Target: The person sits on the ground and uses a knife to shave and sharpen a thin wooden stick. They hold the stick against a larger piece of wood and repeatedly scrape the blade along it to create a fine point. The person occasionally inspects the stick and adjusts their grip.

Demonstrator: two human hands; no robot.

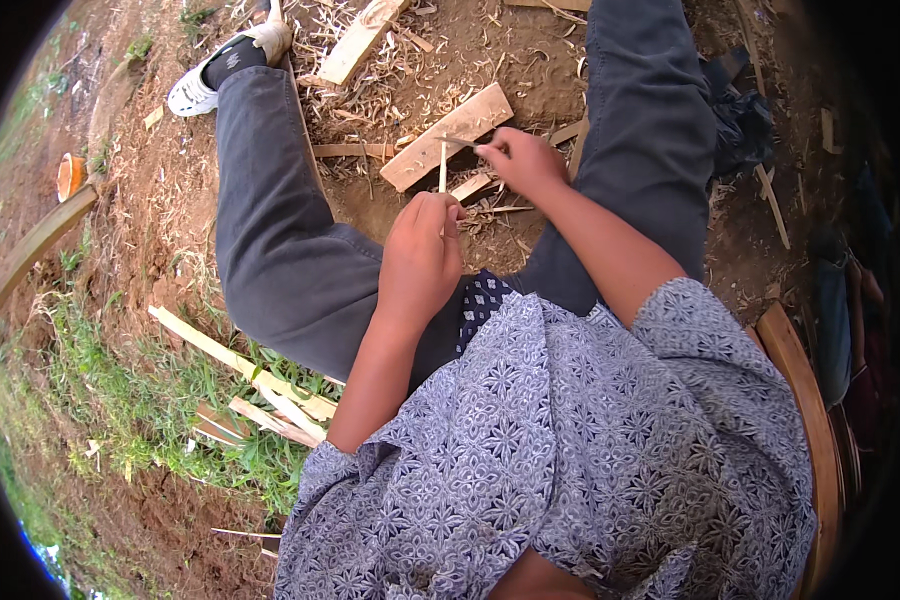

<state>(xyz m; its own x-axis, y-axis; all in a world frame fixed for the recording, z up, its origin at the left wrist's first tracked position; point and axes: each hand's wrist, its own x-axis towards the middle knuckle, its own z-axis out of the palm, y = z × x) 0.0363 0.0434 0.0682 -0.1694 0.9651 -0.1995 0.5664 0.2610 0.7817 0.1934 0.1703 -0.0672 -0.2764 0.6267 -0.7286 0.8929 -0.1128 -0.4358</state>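
My left hand (423, 237) is closed around the lower end of a thin pale wooden stick (443, 170), which points away from me. My right hand (523, 160) grips a small knife; its dark blade (457, 141) reaches left to the stick's upper end and seems to touch it. The knife's handle is mostly hidden in my fingers. Just beyond both hands a flat wooden board (448, 137) lies slanted on the ground between my legs, behind the stick and blade.
Wood shavings (410, 60) litter the soil around another plank (360, 42). Split wooden strips (240, 365) lie on grass at my left. An orange object (71, 177) sits farther left, near a curved wooden piece (30, 262). A black plastic bag (742, 125) rests beside my right leg.
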